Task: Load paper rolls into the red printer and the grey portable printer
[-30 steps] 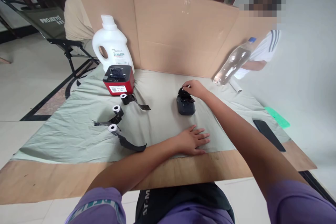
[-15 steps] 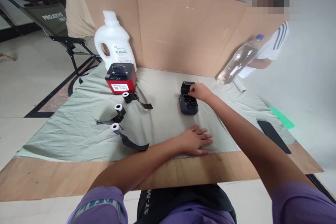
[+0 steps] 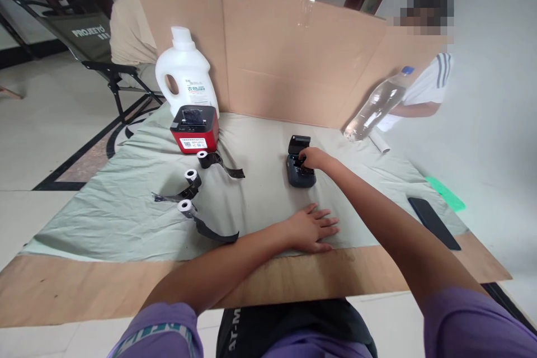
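A small dark portable printer [image 3: 301, 179] stands on the cloth with its lid [image 3: 299, 143] raised. My right hand [image 3: 315, 159] reaches over it from the right, fingers bent together and dipping into the open compartment. What the fingertips hold, if anything, is hidden. Nearer the table's front edge, my left hand [image 3: 312, 229] lies flat on the cloth, its fingers spread and nothing in it. To the left are three small paper rolls with black tails unrolled: a far one [image 3: 203, 160], a middle one [image 3: 192, 178] and a near one [image 3: 185, 208].
A red and black printer box [image 3: 195, 130] sits before a white detergent jug [image 3: 187, 75]. Cardboard [image 3: 277, 56] forms the back wall. A clear bottle [image 3: 375, 106] leans at the right, beside a white tube [image 3: 378, 141]. A phone [image 3: 434, 222] lies at right; a person stands behind.
My right hand has shifted from beside the raised lid down into the printer's open compartment. The left hand stays flat in place. The view has tilted slightly.
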Motion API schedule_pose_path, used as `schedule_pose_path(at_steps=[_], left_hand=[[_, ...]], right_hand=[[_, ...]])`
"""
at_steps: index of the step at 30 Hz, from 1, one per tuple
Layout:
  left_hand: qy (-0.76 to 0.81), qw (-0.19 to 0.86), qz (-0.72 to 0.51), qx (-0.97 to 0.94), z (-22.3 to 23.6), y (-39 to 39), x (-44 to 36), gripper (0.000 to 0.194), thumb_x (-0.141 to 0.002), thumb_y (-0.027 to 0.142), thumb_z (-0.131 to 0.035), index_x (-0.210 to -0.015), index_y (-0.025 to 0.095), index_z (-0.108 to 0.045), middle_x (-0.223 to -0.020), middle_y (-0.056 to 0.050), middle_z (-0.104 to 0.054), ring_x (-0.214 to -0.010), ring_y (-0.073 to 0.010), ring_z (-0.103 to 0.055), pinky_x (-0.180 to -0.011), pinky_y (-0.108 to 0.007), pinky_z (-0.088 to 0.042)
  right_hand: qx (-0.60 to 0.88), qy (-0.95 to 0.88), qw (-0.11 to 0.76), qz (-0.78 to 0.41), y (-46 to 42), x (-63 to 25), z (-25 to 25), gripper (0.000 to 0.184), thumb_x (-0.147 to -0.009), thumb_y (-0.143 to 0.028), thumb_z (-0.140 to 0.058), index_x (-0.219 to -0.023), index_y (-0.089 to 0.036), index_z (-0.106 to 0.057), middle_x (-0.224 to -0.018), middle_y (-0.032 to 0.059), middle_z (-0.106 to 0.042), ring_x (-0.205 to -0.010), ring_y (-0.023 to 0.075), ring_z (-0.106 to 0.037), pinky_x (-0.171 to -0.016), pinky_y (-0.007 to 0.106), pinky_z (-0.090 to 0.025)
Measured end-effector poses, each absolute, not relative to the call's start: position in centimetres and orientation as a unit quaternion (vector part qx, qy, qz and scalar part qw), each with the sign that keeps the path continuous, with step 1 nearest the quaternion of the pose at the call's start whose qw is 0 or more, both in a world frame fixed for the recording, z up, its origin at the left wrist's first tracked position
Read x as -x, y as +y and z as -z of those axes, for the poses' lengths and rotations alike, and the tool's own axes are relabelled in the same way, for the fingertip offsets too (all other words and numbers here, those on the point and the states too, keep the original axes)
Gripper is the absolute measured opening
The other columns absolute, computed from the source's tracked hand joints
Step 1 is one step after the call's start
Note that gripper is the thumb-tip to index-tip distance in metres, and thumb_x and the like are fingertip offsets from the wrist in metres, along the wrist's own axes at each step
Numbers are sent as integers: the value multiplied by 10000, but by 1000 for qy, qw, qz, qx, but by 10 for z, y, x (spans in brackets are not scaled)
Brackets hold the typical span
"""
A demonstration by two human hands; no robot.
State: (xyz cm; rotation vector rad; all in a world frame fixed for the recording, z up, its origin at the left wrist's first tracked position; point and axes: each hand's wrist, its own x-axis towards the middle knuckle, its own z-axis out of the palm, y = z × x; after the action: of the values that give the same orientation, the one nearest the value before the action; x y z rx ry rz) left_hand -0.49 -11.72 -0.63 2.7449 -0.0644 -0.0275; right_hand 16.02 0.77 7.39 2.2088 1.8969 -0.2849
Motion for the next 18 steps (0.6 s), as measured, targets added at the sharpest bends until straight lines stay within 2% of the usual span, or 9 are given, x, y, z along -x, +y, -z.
schedule_pose_path(at_steps=[4, 8, 11, 14, 18], left_hand=[[-25, 191, 0, -981, 8, -117, 4, 669, -1013, 556, -364, -1581, 204, -342, -1675, -35, -255, -1570, -265, -153, -1270, -526, -33], [-33, 188, -13, -982, 10, -116, 4, 674, -1010, 558, -381, -1570, 183, -365, -1669, -46, -274, -1562, -281, -184, -1267, -549, -68], [-38, 191, -24, -981, 11, -115, 4, 673, -1008, 564, -381, -1567, 190, -372, -1667, -46, -280, -1561, -288, -190, -1264, -561, -89], [-37, 191, -27, -980, 13, -115, 4, 670, -1004, 554, -396, -1563, 184, -381, -1663, -54, -289, -1561, -290, -190, -1265, -562, -89], [-36, 188, -47, -980, 11, -116, 4, 657, -996, 525, -432, -1553, 178, -401, -1647, -75, -330, -1551, -298, -220, -1259, -575, -102]], right_hand=[[-749, 655, 74, 64, 3, -166, -86, 350, -801, -196, -731, -1151, -202, -731, -1189, 86, -717, -1094, 249, -665, -860, 275, -508], [-749, 659, -20, 64, -3, -170, -115, 304, -807, -189, -726, -1110, -188, -699, -1087, 67, -714, -962, 210, -670, -845, 281, -499], [-726, 661, -129, 142, -7, -157, -138, 276, -824, -177, -705, -1096, -187, -654, -977, 52, -704, -810, 179, -653, -753, 281, -502], [-662, 675, -215, 246, -12, -119, -154, 259, -875, -246, -670, -1128, -220, -618, -891, 26, -674, -694, 158, -621, -651, 268, -494], [-557, 738, -241, 293, -13, -42, -157, 223, -909, -240, -607, -1132, -237, -590, -869, -3, -677, -746, 165, -634, -680, 262, -482]])
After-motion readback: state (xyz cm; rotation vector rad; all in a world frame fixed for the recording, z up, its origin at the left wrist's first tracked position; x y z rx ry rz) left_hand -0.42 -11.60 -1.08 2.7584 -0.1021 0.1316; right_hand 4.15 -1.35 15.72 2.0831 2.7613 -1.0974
